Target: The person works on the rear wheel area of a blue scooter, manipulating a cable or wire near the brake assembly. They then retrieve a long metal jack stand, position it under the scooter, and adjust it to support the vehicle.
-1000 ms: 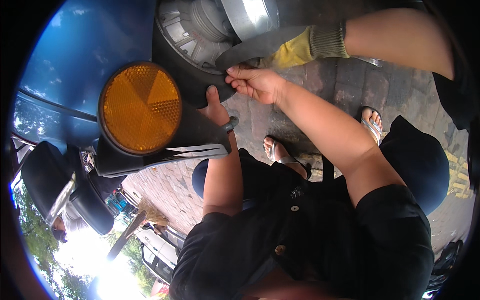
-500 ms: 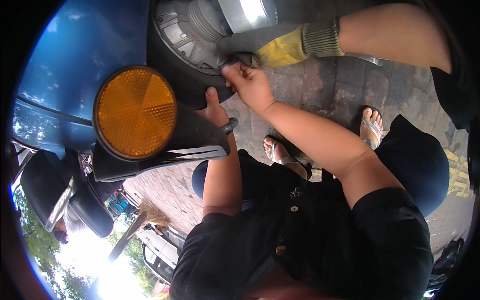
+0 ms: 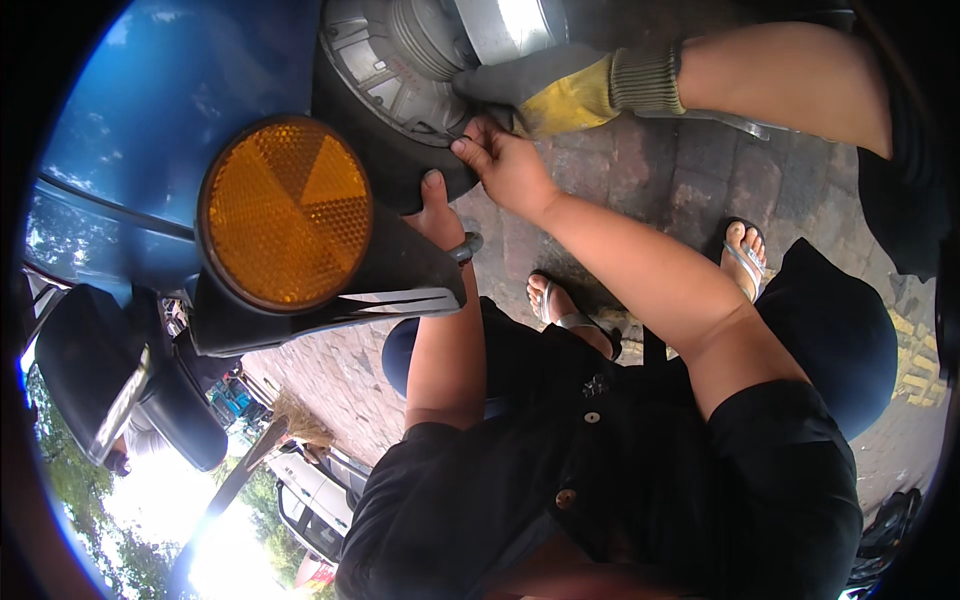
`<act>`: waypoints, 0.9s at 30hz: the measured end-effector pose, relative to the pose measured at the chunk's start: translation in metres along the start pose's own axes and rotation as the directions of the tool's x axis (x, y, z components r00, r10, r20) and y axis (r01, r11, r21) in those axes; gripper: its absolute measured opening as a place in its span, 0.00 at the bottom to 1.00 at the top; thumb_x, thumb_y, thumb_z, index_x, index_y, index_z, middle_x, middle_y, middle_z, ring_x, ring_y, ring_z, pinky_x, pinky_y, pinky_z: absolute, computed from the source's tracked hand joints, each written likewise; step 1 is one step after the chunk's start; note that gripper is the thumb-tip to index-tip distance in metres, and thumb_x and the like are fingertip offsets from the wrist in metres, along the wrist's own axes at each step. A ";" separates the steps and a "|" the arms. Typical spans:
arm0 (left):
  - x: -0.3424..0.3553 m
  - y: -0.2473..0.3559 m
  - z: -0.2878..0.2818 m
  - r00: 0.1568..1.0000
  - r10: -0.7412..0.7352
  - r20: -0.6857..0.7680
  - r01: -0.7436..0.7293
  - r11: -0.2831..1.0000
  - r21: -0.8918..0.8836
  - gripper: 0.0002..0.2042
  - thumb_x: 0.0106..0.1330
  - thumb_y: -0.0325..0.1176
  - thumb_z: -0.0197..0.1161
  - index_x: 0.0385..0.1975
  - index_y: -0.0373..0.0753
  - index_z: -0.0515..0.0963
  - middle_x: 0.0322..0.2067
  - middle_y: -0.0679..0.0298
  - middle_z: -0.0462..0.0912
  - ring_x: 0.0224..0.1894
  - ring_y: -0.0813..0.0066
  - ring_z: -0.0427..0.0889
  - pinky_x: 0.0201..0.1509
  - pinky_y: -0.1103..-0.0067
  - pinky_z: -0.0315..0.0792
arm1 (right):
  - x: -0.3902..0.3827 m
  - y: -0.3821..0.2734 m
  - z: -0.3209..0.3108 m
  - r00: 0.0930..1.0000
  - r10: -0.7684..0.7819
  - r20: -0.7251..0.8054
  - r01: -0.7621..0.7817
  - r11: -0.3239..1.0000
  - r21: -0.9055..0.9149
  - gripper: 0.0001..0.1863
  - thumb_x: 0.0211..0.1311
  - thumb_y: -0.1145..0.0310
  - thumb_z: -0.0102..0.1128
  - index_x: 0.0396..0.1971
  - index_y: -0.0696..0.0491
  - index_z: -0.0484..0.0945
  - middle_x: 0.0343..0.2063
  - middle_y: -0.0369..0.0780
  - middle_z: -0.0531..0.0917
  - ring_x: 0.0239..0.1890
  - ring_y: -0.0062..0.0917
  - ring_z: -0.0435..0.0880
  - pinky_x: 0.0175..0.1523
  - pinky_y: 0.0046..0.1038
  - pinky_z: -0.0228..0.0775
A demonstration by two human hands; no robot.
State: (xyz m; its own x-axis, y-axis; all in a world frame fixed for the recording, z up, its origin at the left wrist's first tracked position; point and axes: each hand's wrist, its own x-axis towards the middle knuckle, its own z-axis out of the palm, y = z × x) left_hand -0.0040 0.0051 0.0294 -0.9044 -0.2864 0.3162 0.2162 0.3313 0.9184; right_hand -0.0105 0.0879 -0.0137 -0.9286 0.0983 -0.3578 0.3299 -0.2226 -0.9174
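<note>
My left hand [image 3: 436, 215] has its thumb up against the black tyre [image 3: 385, 165], just right of an orange round reflector [image 3: 283, 212] on a black mount [image 3: 405, 277]; its other fingers are hidden. My right hand [image 3: 515, 172] is closed, pinching at the tyre's inner edge beside the silver hub [image 3: 385, 75]; what lies between the fingertips is too small to make out. A co-worker's grey and yellow gloved hand [image 3: 555, 98] reaches onto the hub from the right, close above my fingers.
A blue vehicle body [image 3: 140, 120] fills the upper left, with a black padded part [image 3: 95, 370] below it. Behind are a straw broom [image 3: 300, 420] and a white vehicle [image 3: 310, 495]. My sandalled feet [image 3: 553, 305] stand on paving bricks [image 3: 680, 165].
Over the last second my right hand's fingers have shifted slightly and curled at the tyre's edge. The gloved hand moved a little, staying by the hub. My left hand has stayed in place.
</note>
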 end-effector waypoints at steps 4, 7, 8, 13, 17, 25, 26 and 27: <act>-0.002 -0.004 -0.003 0.999 -0.007 0.042 0.011 0.996 -0.091 0.26 0.59 0.34 0.64 0.54 0.28 0.66 0.51 0.55 0.72 0.50 0.66 0.72 0.56 0.75 0.65 | -0.002 -0.006 -0.011 0.954 0.196 0.226 -0.284 0.830 0.480 0.10 0.61 0.62 0.59 0.34 0.54 0.75 0.26 0.36 0.79 0.27 0.15 0.75 0.33 0.17 0.67; -0.002 -0.004 -0.001 0.996 -0.078 0.049 0.086 0.980 -0.181 0.26 0.58 0.33 0.64 0.54 0.28 0.66 0.51 0.55 0.72 0.50 0.66 0.73 0.57 0.74 0.65 | -0.004 -0.013 -0.020 0.879 0.340 0.335 -0.473 0.534 0.701 0.10 0.61 0.63 0.59 0.34 0.55 0.75 0.27 0.36 0.79 0.29 0.18 0.78 0.35 0.17 0.70; -0.002 -0.003 0.000 0.998 -0.054 0.025 0.057 0.988 -0.142 0.26 0.58 0.33 0.65 0.54 0.28 0.66 0.51 0.55 0.72 0.50 0.66 0.73 0.57 0.74 0.65 | -0.003 -0.014 -0.022 0.869 0.337 0.363 -0.491 0.493 0.718 0.10 0.60 0.64 0.60 0.34 0.55 0.75 0.27 0.36 0.79 0.29 0.19 0.79 0.35 0.18 0.71; 0.000 0.006 0.000 0.993 -0.122 0.009 0.121 0.992 0.030 0.43 0.51 0.46 0.68 0.59 0.26 0.52 0.55 0.46 0.62 0.54 0.59 0.68 0.57 0.69 0.65 | 0.002 -0.013 -0.021 0.857 0.382 0.347 -0.495 0.419 0.761 0.10 0.59 0.66 0.61 0.37 0.56 0.76 0.28 0.35 0.80 0.29 0.19 0.79 0.35 0.17 0.74; 0.000 0.007 -0.001 0.990 -0.140 -0.002 0.139 0.985 0.098 0.43 0.52 0.44 0.67 0.60 0.25 0.52 0.56 0.46 0.62 0.54 0.60 0.68 0.59 0.69 0.62 | 0.000 -0.010 -0.010 0.972 0.224 0.072 -0.229 0.826 0.515 0.08 0.59 0.69 0.61 0.36 0.54 0.76 0.25 0.33 0.79 0.27 0.16 0.75 0.29 0.17 0.68; -0.002 0.009 -0.001 0.976 -0.216 -0.006 0.216 0.976 0.031 0.36 0.53 0.42 0.65 0.57 0.24 0.60 0.54 0.49 0.67 0.54 0.63 0.68 0.59 0.71 0.61 | -0.005 -0.015 -0.009 0.918 0.294 0.266 -0.396 0.636 0.662 0.07 0.64 0.64 0.55 0.28 0.50 0.74 0.19 0.30 0.74 0.21 0.14 0.68 0.27 0.17 0.59; -0.001 0.010 -0.001 0.980 -0.201 0.001 0.201 0.978 0.048 0.36 0.54 0.41 0.65 0.57 0.24 0.60 0.54 0.49 0.67 0.54 0.63 0.69 0.59 0.71 0.62 | -0.006 -0.015 -0.010 0.913 0.315 0.259 -0.405 0.621 0.671 0.08 0.64 0.64 0.54 0.27 0.49 0.74 0.19 0.30 0.74 0.21 0.14 0.67 0.27 0.17 0.59; -0.001 0.011 -0.001 0.982 -0.189 0.008 0.189 0.980 0.067 0.35 0.54 0.41 0.65 0.57 0.24 0.60 0.54 0.49 0.67 0.54 0.63 0.69 0.58 0.71 0.62 | -0.007 -0.014 -0.011 0.902 0.348 0.255 -0.424 0.602 0.677 0.08 0.64 0.63 0.54 0.26 0.49 0.74 0.19 0.30 0.74 0.20 0.14 0.67 0.28 0.17 0.58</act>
State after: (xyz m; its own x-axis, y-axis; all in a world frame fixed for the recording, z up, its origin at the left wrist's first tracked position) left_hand -0.0006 0.0077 0.0395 -0.9317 -0.3372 0.1347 0.0166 0.3310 0.9435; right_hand -0.0069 0.1015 0.0000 -0.7662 -0.2365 -0.5975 0.4772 -0.8321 -0.2826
